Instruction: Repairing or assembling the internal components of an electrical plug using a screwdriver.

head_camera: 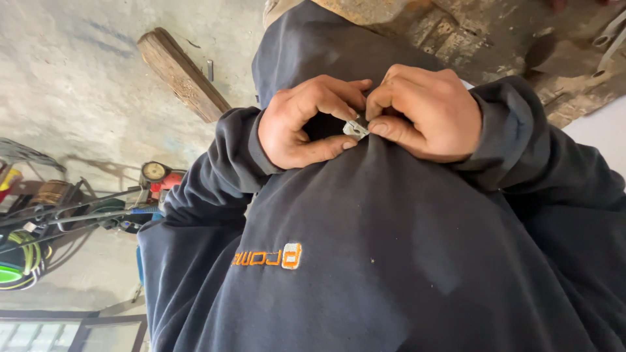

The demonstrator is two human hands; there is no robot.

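Note:
I am looking down at my own dark navy sweatshirt (391,261), which has an orange embroidered logo (267,256) on the chest. Both hands meet in front of the fabric. My left hand (303,120) and my right hand (424,114) pinch a small silvery metal piece (355,128) between thumbs and forefingers, right against the sweatshirt. I cannot tell whether the piece is fixed to the cloth. Dark sleeves cover both wrists.
A concrete floor (78,78) lies beyond, with a weathered wooden beam (182,75) on it. At the left stand a red machine with a round gauge (160,177), dark hoses (72,215) and a green coiled hose (16,261). A dirty metal surface (521,45) is at the top right.

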